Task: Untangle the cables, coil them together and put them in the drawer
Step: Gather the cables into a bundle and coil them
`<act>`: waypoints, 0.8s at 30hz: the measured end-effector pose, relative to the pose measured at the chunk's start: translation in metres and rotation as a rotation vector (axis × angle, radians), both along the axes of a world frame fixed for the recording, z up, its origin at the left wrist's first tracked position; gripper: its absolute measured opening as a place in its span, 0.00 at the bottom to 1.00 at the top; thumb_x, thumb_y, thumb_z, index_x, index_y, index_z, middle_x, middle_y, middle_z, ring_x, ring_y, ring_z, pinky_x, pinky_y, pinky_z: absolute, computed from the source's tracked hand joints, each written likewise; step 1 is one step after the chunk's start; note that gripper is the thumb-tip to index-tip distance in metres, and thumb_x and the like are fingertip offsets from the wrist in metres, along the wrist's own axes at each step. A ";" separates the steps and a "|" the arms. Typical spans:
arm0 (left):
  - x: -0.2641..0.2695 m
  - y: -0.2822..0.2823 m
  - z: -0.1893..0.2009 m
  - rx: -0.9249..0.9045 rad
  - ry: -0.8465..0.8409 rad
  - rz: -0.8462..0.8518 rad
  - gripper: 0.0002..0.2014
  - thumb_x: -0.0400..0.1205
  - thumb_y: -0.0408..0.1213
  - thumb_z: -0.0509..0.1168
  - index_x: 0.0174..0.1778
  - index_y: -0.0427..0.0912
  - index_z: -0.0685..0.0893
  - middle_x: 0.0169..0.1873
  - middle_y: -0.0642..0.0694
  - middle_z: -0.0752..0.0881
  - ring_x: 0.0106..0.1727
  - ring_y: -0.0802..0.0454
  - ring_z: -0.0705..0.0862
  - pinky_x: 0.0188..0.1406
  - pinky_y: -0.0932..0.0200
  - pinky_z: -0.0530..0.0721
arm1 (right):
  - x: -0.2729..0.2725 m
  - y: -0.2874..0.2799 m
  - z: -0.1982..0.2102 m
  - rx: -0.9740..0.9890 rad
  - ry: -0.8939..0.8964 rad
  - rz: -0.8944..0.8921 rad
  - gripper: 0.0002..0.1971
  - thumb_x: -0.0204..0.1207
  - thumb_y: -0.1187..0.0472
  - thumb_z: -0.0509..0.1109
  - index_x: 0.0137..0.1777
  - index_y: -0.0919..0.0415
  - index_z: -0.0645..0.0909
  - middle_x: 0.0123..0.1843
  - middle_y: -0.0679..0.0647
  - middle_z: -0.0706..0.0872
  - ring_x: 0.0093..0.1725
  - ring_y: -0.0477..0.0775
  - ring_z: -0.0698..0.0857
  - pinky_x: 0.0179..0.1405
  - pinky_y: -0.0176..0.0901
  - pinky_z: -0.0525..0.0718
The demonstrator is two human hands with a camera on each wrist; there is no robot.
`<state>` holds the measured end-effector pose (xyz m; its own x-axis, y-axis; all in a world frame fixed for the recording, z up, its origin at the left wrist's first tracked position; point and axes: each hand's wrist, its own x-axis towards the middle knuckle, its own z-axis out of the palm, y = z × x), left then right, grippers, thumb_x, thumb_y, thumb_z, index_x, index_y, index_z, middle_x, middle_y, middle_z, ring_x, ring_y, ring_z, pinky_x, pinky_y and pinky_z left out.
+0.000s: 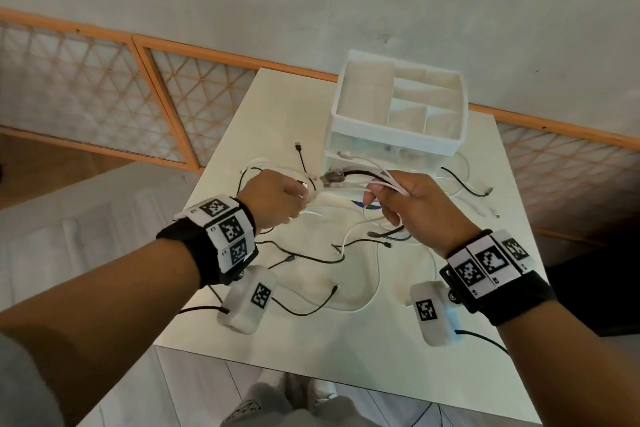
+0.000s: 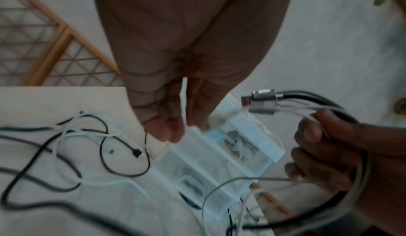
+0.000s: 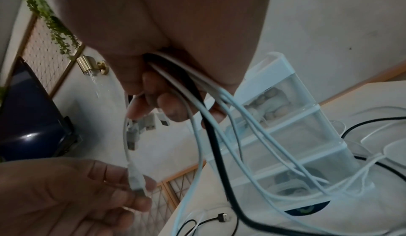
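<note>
My right hand (image 1: 398, 199) grips a bundle of white and black cables (image 1: 374, 180), their USB plugs (image 2: 261, 100) lined up and sticking out toward my left hand. My left hand (image 1: 277, 199) pinches a white cable's plug (image 3: 136, 182) between thumb and fingers, just left of the bundle's plugs. The cables' loose lengths (image 1: 311, 256) trail down in loops over the white table (image 1: 450, 374). The drawer unit (image 1: 398, 107) stands behind my hands, its clear drawers (image 3: 292, 132) pushed in, cables seen inside some.
Black and white cable ends (image 1: 299, 149) lie scattered left and right of the drawer unit. A wooden lattice screen (image 1: 104, 94) runs along the wall behind the table. A round blue-green sticker (image 3: 307, 208) sits on the tabletop under the cables.
</note>
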<state>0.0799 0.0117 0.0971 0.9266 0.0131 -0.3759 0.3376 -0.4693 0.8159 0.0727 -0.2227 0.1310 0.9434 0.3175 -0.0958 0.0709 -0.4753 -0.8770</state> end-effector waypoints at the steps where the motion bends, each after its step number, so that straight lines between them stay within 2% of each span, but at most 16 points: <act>1: 0.003 0.002 0.004 0.081 -0.043 0.011 0.09 0.82 0.28 0.66 0.56 0.40 0.86 0.52 0.39 0.88 0.49 0.46 0.86 0.53 0.52 0.87 | 0.002 -0.003 -0.002 -0.025 0.010 -0.005 0.13 0.86 0.59 0.66 0.40 0.57 0.86 0.23 0.43 0.75 0.26 0.47 0.71 0.31 0.38 0.70; 2: 0.007 0.004 0.012 0.138 -0.148 0.058 0.13 0.82 0.29 0.64 0.61 0.43 0.85 0.56 0.43 0.88 0.55 0.47 0.86 0.61 0.49 0.85 | 0.004 -0.005 -0.002 -0.063 0.012 0.005 0.13 0.85 0.60 0.66 0.38 0.57 0.85 0.22 0.40 0.75 0.25 0.45 0.70 0.31 0.38 0.69; 3: 0.010 0.002 0.026 0.122 -0.289 0.103 0.14 0.83 0.31 0.63 0.64 0.46 0.83 0.58 0.47 0.88 0.58 0.49 0.86 0.65 0.48 0.83 | 0.005 -0.005 -0.002 -0.114 0.005 0.032 0.14 0.85 0.61 0.65 0.38 0.56 0.84 0.22 0.38 0.77 0.24 0.41 0.71 0.32 0.36 0.68; 5: 0.014 -0.009 0.061 -0.061 -0.508 0.053 0.15 0.84 0.38 0.62 0.67 0.48 0.81 0.58 0.51 0.88 0.61 0.54 0.86 0.67 0.49 0.82 | 0.008 0.000 -0.001 -0.204 -0.024 0.100 0.15 0.85 0.64 0.64 0.36 0.52 0.82 0.26 0.34 0.80 0.27 0.37 0.77 0.33 0.31 0.68; 7: 0.012 -0.031 0.087 -0.102 -0.548 -0.195 0.19 0.84 0.50 0.59 0.69 0.52 0.79 0.59 0.53 0.88 0.59 0.55 0.86 0.64 0.54 0.81 | 0.010 0.009 0.005 -0.247 -0.091 0.148 0.16 0.83 0.67 0.65 0.36 0.49 0.80 0.33 0.39 0.84 0.32 0.38 0.81 0.36 0.32 0.74; 9: 0.008 -0.055 0.092 0.046 -0.478 -0.437 0.19 0.87 0.56 0.52 0.67 0.52 0.79 0.54 0.52 0.88 0.52 0.56 0.86 0.56 0.58 0.80 | 0.012 0.018 0.014 -0.245 -0.185 0.178 0.12 0.82 0.68 0.64 0.41 0.52 0.82 0.41 0.48 0.88 0.39 0.48 0.85 0.42 0.41 0.81; 10: 0.007 -0.065 0.088 0.108 -0.446 -0.478 0.21 0.88 0.58 0.49 0.62 0.49 0.80 0.48 0.50 0.88 0.47 0.56 0.86 0.52 0.58 0.79 | 0.014 0.021 0.020 -0.227 -0.222 0.178 0.10 0.81 0.68 0.63 0.46 0.56 0.83 0.44 0.50 0.88 0.43 0.50 0.87 0.44 0.41 0.83; 12: 0.007 -0.075 0.073 0.122 -0.401 -0.429 0.28 0.88 0.61 0.45 0.51 0.43 0.82 0.38 0.48 0.87 0.38 0.54 0.85 0.43 0.57 0.79 | 0.018 0.019 0.026 -0.159 -0.241 0.144 0.08 0.79 0.71 0.62 0.49 0.62 0.82 0.45 0.54 0.90 0.46 0.53 0.89 0.44 0.43 0.86; 14: 0.011 -0.075 0.065 0.180 -0.390 -0.371 0.33 0.87 0.62 0.45 0.45 0.38 0.84 0.32 0.46 0.86 0.29 0.56 0.80 0.29 0.61 0.73 | 0.020 0.011 0.030 -0.063 -0.241 0.056 0.09 0.75 0.72 0.66 0.48 0.60 0.84 0.44 0.56 0.91 0.47 0.55 0.90 0.48 0.48 0.88; 15: 0.013 -0.073 0.065 0.196 -0.383 -0.353 0.34 0.87 0.62 0.47 0.40 0.37 0.85 0.27 0.48 0.85 0.24 0.59 0.77 0.25 0.63 0.70 | 0.020 0.006 0.028 -0.032 -0.255 0.003 0.08 0.73 0.70 0.69 0.48 0.58 0.84 0.43 0.55 0.91 0.46 0.53 0.90 0.48 0.46 0.88; 17: 0.017 -0.070 0.073 0.130 -0.383 -0.298 0.32 0.85 0.63 0.52 0.31 0.40 0.84 0.13 0.54 0.76 0.15 0.60 0.72 0.21 0.66 0.68 | 0.021 -0.004 0.019 -0.126 -0.348 -0.125 0.06 0.72 0.67 0.73 0.45 0.56 0.83 0.38 0.50 0.88 0.39 0.47 0.86 0.44 0.36 0.82; 18: 0.018 -0.068 0.080 0.079 -0.402 -0.272 0.31 0.84 0.64 0.54 0.29 0.41 0.82 0.10 0.55 0.71 0.12 0.60 0.68 0.18 0.67 0.68 | 0.022 -0.009 0.011 -0.216 -0.409 -0.195 0.05 0.73 0.66 0.73 0.44 0.54 0.83 0.36 0.50 0.87 0.37 0.49 0.83 0.41 0.38 0.80; 20: 0.021 -0.063 0.099 -0.021 -0.463 -0.248 0.29 0.83 0.64 0.58 0.26 0.44 0.79 0.15 0.52 0.69 0.15 0.57 0.65 0.19 0.66 0.67 | 0.026 -0.022 -0.007 -0.365 -0.428 -0.335 0.01 0.76 0.62 0.72 0.44 0.56 0.85 0.36 0.53 0.87 0.38 0.56 0.83 0.40 0.44 0.77; 22: 0.023 -0.055 0.120 -0.202 -0.485 -0.180 0.27 0.82 0.64 0.59 0.24 0.47 0.76 0.22 0.46 0.70 0.22 0.52 0.64 0.24 0.62 0.67 | 0.030 -0.038 -0.029 -0.528 -0.305 -0.420 0.08 0.80 0.58 0.69 0.45 0.61 0.86 0.38 0.59 0.88 0.43 0.66 0.85 0.40 0.46 0.73; 24: 0.026 -0.045 0.138 -0.375 -0.489 -0.107 0.26 0.81 0.64 0.61 0.25 0.48 0.74 0.24 0.48 0.67 0.26 0.51 0.62 0.26 0.59 0.67 | 0.031 -0.052 -0.045 -0.627 -0.192 -0.430 0.11 0.82 0.58 0.67 0.47 0.66 0.86 0.45 0.68 0.89 0.51 0.71 0.86 0.43 0.50 0.73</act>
